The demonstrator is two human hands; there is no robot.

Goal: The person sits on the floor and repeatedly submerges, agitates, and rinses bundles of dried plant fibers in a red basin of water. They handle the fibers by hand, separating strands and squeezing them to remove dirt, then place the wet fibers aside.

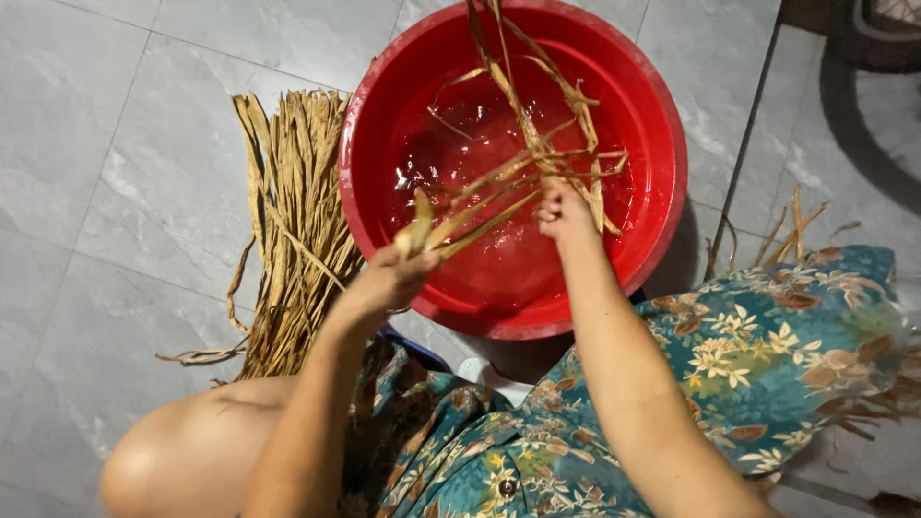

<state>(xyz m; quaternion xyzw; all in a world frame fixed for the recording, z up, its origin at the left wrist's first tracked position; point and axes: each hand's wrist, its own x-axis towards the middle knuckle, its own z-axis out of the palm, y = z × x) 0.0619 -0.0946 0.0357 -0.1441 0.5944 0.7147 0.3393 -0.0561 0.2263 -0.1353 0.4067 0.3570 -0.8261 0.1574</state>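
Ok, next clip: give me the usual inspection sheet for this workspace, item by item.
Surface: grey tiled floor, marbled, no table.
Job's things: red plastic basin holding water; wet dried-leaf strips stretched over it between both hands.
Clutter: pile of dry leaf strips on the floor left of the basin; a few loose strips on its right.
Hands: left hand closed on the strips' near ends; right hand closed on them over the water.
Cables: nothing seen.
Surroundings: person's floral garment and bare knee in the foreground; a dark round object, unclear, at the top right corner.
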